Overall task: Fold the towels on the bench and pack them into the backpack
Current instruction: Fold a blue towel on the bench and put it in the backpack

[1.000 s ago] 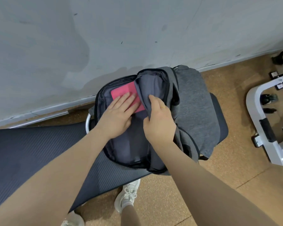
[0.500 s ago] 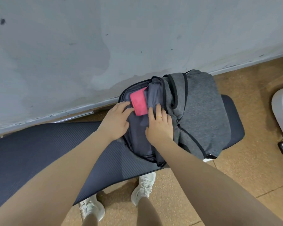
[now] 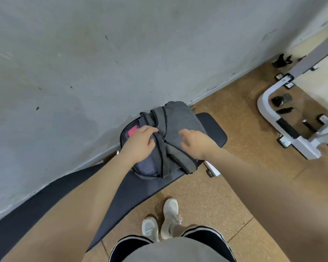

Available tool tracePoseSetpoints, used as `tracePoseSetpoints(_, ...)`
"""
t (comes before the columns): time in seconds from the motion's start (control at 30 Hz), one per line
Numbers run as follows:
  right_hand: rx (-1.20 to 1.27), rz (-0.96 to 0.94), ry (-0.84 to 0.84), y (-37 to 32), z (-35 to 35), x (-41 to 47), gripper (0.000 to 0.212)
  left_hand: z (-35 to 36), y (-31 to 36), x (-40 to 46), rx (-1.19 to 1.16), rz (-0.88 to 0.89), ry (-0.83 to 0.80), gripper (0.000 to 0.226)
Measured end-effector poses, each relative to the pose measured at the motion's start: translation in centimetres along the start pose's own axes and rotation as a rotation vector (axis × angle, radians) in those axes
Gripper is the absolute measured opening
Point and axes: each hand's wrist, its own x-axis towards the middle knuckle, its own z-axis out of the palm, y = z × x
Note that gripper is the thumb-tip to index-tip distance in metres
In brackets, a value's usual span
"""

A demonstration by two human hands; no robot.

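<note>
A grey backpack (image 3: pixel 180 120) lies on the dark padded bench (image 3: pixel 213 129) next to the wall. Its main compartment gapes on the left side, and a folded pink towel (image 3: pixel 132 131) shows inside near the top. My left hand (image 3: pixel 140 142) lies over the opening, with fingers and thumb curled round the edge of the backpack's flap (image 3: pixel 160 148). My right hand (image 3: pixel 195 141) hovers just above the grey front panel. Its fingers are loosely curled and hold nothing, and it is blurred.
A grey wall runs close behind the bench. A white gym machine frame (image 3: pixel 273 118) stands on the brown floor at the right. My white shoes (image 3: pixel 162 222) are on the floor in front of the bench.
The flap has come further over the opening, so less of the pink towel shows. My right hand has left the flap and lifted to the right. The camera has pulled back.
</note>
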Motion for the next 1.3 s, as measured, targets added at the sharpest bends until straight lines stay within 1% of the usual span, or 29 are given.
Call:
tracePoseSetpoints(0.07,0.059,0.062,0.075,1.5,-0.8,-3.2,0.045,0.3,3.4,0.0,0.021,0.069,-0.084,0.042)
tracePoseSetpoints(0.2,0.135,0.171,0.179,5.0,-2.2,-9.8,0.045,1.6,10.6,0.5,0.041,0.209,-0.287,0.044)
tracePoseSetpoints(0.33,0.169,0.258,0.334,10.7,-4.5,-16.1,0.043,4.0,19.3,2.2,0.089,0.342,-0.367,0.043)
tracePoseSetpoints(0.47,0.150,0.364,0.434,19.2,-7.0,-21.8,0.041,8.3,28.7,5.0,0.095,0.450,-0.413,0.039)
tracePoseSetpoints(0.57,0.165,0.424,0.468,26.5,-8.6,-26.5,0.039,12.3,36.8,6.8,0.087,0.522,-0.418,0.037)
tracePoseSetpoints(0.73,0.181,0.537,0.513,38.3,-11.4,-35.2,0.031,19.0,51.1,8.7,-0.002,0.603,-0.354,0.033)
tracePoseSetpoints(0.9,0.262,0.653,0.610,47.2,-13.5,-41.9,0.031,24.4,62.8,11.1,-0.022,0.722,-0.373,0.034)
tracePoseSetpoints(1.07,0.308,0.692,0.669,55.2,-15.8,-45.0,0.028,28.3,71.7,15.7,0.046,0.846,-0.387,0.035)
tracePoseSetpoints(1.3,0.249,0.742,0.751,69.1,-22.0,-44.2,0.027,33.9,82.6,26.4,-0.006,0.917,-0.379,0.036)
